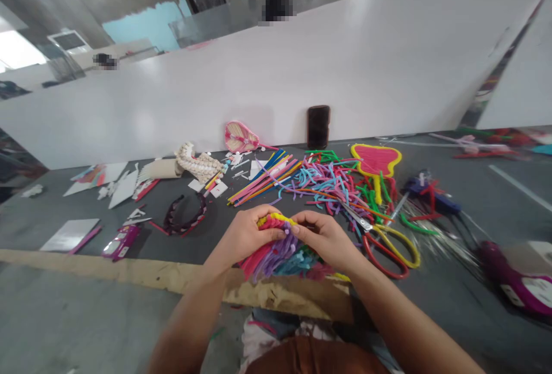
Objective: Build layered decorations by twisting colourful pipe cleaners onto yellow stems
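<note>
Near the table's front edge, I hold a colourful piece made of fuzzy pipe cleaners (276,253) between both hands. It has a yellow braided-looking top edge and pink, purple and teal strands hanging down. My left hand (252,231) is closed on its left side, thumb across the front. My right hand (325,239) pinches the upper right of the yellow edge with thumb and fingers. Just right of that hand lie scissors (379,241) with one red and one yellow handle loop. A pile of cut pipe cleaners (330,181) sits beyond my hands.
Longer pipe cleaner stems (267,178) lie behind my left hand. A pink and yellow fan shape (377,161) is at right. Further items are a dark headband (185,216), purple glue guns (121,241), and a phone (318,126) propped against the white partition (194,92).
</note>
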A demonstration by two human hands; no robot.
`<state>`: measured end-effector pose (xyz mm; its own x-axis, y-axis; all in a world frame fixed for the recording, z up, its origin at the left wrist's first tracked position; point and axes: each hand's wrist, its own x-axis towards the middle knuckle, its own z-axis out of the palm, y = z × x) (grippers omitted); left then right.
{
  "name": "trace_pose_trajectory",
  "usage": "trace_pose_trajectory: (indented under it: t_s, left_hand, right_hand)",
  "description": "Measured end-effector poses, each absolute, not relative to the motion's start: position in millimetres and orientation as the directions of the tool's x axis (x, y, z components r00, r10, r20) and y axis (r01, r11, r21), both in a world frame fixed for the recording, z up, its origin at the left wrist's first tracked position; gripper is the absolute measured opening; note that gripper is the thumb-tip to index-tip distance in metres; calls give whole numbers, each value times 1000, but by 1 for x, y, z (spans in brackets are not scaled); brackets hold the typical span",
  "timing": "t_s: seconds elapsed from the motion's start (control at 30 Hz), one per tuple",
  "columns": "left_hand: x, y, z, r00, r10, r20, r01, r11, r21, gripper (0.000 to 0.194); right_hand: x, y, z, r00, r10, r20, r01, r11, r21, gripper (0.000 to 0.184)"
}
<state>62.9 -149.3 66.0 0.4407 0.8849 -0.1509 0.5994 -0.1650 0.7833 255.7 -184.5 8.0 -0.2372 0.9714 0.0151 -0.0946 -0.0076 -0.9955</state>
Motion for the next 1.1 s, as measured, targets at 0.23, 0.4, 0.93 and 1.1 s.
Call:
trace_pose_trajectory:
  t_s: [0.23,0.4,0.93,1.1]
  left_hand:
    - [35,-141,60,547,803,-236,416,-17,909,73]
    - [34,-147,58,466,838,-285,548,-21,836,35]
    - [36,-157,57,539,819,-199,547,-161,822,23]
    - [21,-156,46,541,823,-173,552,-192,812,20]
  right_hand:
    - [262,-187,-5,-216,966,-143,-417,-223,-881,33]
    - [268,-187,-13,-185,969,-161,-427,-227,-875,28]
    - [252,-158,28,-205,975,89,292,148,-945,24]
    - [255,-158,20,-297,951,84,129,127,-984,41]
